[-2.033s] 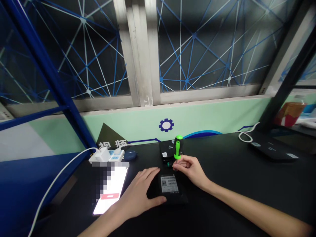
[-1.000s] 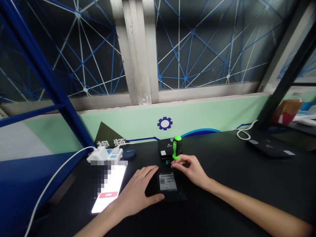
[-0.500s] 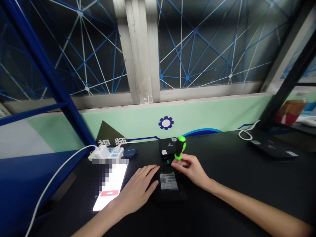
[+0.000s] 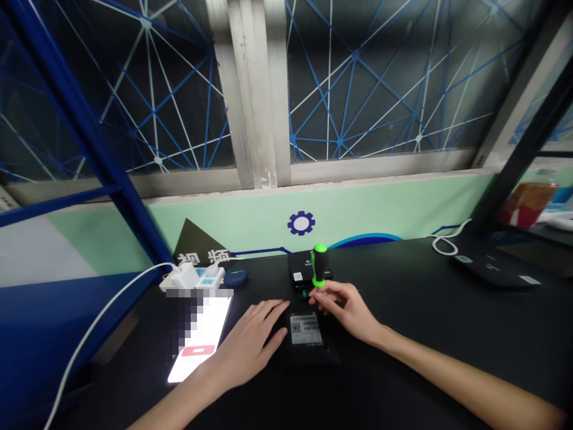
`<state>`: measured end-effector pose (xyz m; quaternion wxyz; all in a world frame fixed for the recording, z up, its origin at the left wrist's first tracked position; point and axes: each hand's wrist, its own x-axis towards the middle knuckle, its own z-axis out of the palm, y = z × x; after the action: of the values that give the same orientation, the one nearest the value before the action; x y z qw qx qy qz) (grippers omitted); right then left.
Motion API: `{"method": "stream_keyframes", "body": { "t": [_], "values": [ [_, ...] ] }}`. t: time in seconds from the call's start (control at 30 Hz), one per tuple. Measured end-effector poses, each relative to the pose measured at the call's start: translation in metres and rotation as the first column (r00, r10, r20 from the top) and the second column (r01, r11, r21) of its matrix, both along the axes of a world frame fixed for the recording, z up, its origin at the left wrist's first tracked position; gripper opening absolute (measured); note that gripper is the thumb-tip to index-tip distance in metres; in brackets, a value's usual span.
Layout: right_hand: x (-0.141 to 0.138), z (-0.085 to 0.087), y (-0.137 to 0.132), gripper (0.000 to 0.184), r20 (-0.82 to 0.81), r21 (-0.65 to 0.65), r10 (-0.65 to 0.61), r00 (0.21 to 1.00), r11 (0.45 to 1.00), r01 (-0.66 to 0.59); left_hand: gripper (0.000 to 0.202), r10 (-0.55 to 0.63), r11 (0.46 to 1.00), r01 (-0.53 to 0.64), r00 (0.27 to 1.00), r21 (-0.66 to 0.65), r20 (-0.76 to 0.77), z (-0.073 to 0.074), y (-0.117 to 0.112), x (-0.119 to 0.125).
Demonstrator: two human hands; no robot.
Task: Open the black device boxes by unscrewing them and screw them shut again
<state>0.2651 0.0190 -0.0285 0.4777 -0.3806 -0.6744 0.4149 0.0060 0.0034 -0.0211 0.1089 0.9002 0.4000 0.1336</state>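
A green-and-black screwdriver stands nearly upright in my right hand, its thumb and fingers pinched below the handle. The tip is hidden by the fingers, near the far right corner of a flat black device. That device lies on the table with a white printed label facing up. My left hand rests flat at the device's left edge, fingers stretched out. Behind the screwdriver sits a black box with a small white code sticker. A small green item lies just in front of that box.
Left of my left hand lies a lit phone. Behind it are a white power strip with plugs and a dark blue case. Another black device and a white cable lie at the right. A wall with windows borders the table.
The screwdriver has shifted slightly left and its handle has turned, with the green stripe now on the left. My right fingers have changed their pinch. My left hand stays put.
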Motion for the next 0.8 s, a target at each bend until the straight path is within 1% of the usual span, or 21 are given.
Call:
{"method": "stream_keyframes", "body": {
  "t": [0.13, 0.27, 0.37, 0.43, 0.57, 0.67, 0.8],
  "values": [
    [-0.0023, -0.0009, 0.0010, 0.033, -0.017, 0.002, -0.014, 1.000, 1.000, 0.014, 0.046, -0.003, 1.000, 0.003, 1.000, 0.004, 0.012, 0.0015, -0.0003, -0.0002],
    [-0.0038, -0.0041, 0.0038, 0.033, -0.108, -0.066, -0.034, 0.994, 0.997, 0.026, 0.046, -0.002, 1.000, 0.002, 1.000, 0.004, 0.011, 0.0031, -0.0003, 0.0000],
    [-0.0033, -0.0049, 0.0043, 0.037, -0.154, -0.080, -0.050, 0.987, 0.996, 0.038, 0.047, -0.012, 1.000, 0.012, 1.000, 0.011, 0.018, 0.0024, -0.0001, -0.0001],
    [-0.0022, -0.0040, 0.0038, 0.036, -0.139, -0.069, -0.047, 0.989, 0.997, 0.038, 0.047, -0.017, 1.000, 0.016, 1.000, 0.020, 0.027, 0.0016, 0.0001, -0.0002],
    [0.0001, -0.0001, 0.0016, 0.032, -0.058, -0.046, -0.024, 0.998, 0.999, 0.021, 0.047, -0.017, 1.000, 0.017, 0.999, 0.022, 0.028, 0.0012, 0.0003, -0.0001],
    [0.0005, 0.0016, 0.0005, 0.032, -0.027, -0.036, -0.002, 1.000, 0.999, 0.001, 0.046, -0.008, 1.000, 0.008, 1.000, 0.013, 0.021, 0.0021, 0.0004, 0.0002],
    [-0.0010, -0.0008, 0.0025, 0.034, -0.033, -0.028, -0.037, 0.999, 0.999, 0.036, 0.046, -0.012, 1.000, 0.011, 1.000, 0.022, 0.028, 0.0022, 0.0004, -0.0004]
  ]
}}
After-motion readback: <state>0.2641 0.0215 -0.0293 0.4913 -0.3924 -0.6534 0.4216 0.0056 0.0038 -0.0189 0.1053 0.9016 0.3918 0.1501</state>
